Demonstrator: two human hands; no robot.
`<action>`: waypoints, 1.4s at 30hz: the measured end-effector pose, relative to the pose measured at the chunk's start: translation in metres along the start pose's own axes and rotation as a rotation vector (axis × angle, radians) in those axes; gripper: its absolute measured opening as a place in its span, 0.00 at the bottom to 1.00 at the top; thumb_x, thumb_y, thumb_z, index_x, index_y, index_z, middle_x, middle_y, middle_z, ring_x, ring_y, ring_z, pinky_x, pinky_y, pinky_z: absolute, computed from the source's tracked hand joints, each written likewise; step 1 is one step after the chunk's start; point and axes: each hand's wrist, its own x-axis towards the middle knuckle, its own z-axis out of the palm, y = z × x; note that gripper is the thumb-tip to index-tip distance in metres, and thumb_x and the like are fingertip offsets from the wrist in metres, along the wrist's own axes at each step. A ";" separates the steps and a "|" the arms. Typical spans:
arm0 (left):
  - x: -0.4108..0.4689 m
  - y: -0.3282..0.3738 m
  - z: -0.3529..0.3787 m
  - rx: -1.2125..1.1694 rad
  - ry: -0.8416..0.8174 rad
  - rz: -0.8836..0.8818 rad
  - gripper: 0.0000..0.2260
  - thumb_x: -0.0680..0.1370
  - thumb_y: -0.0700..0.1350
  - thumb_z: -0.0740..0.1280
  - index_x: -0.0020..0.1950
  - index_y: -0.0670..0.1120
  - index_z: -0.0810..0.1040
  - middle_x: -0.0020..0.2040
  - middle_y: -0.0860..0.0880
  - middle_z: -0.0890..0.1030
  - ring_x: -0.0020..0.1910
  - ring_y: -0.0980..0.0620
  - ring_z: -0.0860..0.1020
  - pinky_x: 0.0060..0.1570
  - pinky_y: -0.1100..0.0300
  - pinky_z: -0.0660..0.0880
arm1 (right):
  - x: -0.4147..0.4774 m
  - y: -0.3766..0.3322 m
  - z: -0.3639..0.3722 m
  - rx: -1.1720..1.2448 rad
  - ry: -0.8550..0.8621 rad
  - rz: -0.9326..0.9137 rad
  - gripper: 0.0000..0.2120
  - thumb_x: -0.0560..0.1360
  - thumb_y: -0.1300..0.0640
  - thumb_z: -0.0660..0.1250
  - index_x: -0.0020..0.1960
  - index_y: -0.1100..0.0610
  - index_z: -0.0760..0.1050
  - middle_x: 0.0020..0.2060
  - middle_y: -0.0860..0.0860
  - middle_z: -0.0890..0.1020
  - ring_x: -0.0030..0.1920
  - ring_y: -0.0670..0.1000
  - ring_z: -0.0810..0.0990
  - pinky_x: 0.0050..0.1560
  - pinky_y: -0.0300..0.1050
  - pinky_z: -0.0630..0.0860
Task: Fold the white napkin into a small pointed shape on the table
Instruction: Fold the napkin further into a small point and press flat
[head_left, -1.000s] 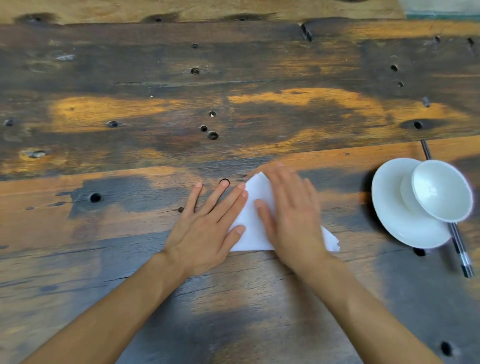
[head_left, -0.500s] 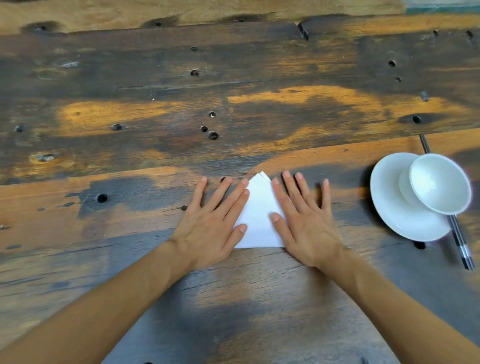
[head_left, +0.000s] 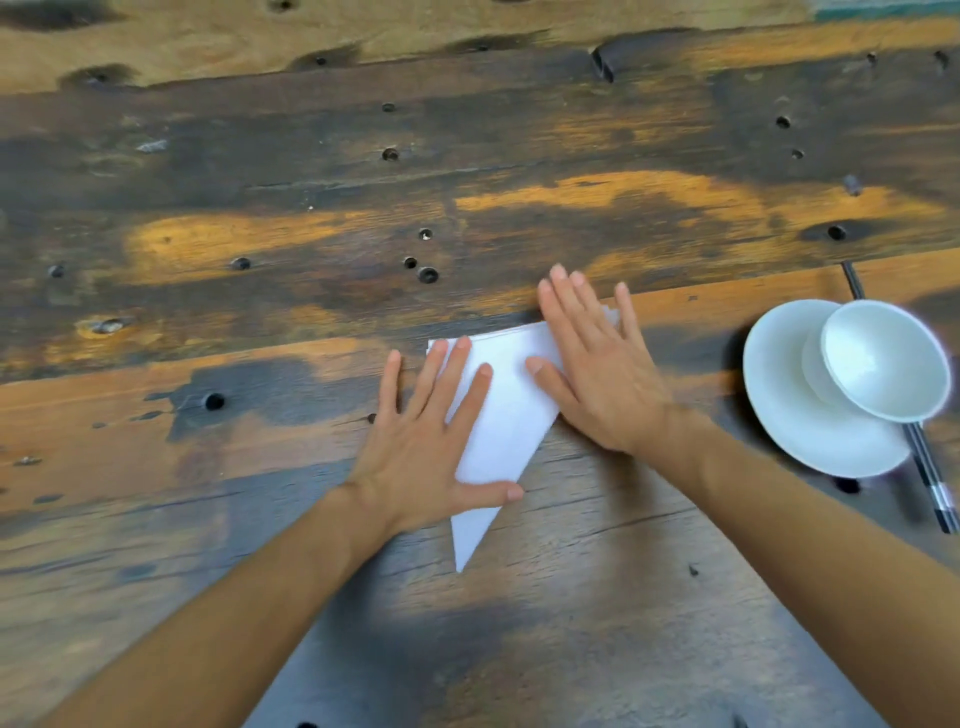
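One napkin (head_left: 506, 415) lies under left hand (head_left: 415, 457) and right hand (head_left: 602, 384)

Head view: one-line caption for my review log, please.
Left hand and right hand press flat on the white napkin, a narrow triangle pointing toward the person; bowl on saucer at right.

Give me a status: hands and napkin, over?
Left hand flat on left edge of folded white napkin; right hand flat on its far corner. Napkin: long triangle, tip toward person. White bowl on white saucer clear.
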 end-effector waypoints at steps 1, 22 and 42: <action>-0.002 -0.001 0.001 -0.017 0.001 -0.004 0.55 0.67 0.82 0.54 0.82 0.43 0.58 0.82 0.38 0.53 0.82 0.39 0.50 0.74 0.27 0.51 | -0.009 -0.010 0.002 0.042 0.012 -0.031 0.33 0.84 0.41 0.48 0.82 0.61 0.51 0.82 0.56 0.51 0.81 0.55 0.48 0.78 0.64 0.44; -0.006 -0.016 -0.015 0.042 -0.328 0.051 0.75 0.49 0.87 0.61 0.75 0.48 0.20 0.74 0.42 0.19 0.73 0.40 0.20 0.69 0.24 0.33 | -0.067 0.010 0.006 -0.027 -0.199 -0.353 0.37 0.81 0.32 0.48 0.83 0.52 0.49 0.82 0.50 0.52 0.81 0.50 0.49 0.78 0.65 0.46; -0.011 -0.009 -0.013 -0.046 -0.274 -0.077 0.76 0.49 0.87 0.60 0.77 0.47 0.25 0.75 0.42 0.21 0.73 0.41 0.20 0.69 0.25 0.31 | -0.039 -0.060 0.027 0.055 -0.139 -0.351 0.40 0.80 0.31 0.49 0.82 0.55 0.49 0.82 0.56 0.51 0.81 0.57 0.48 0.77 0.66 0.50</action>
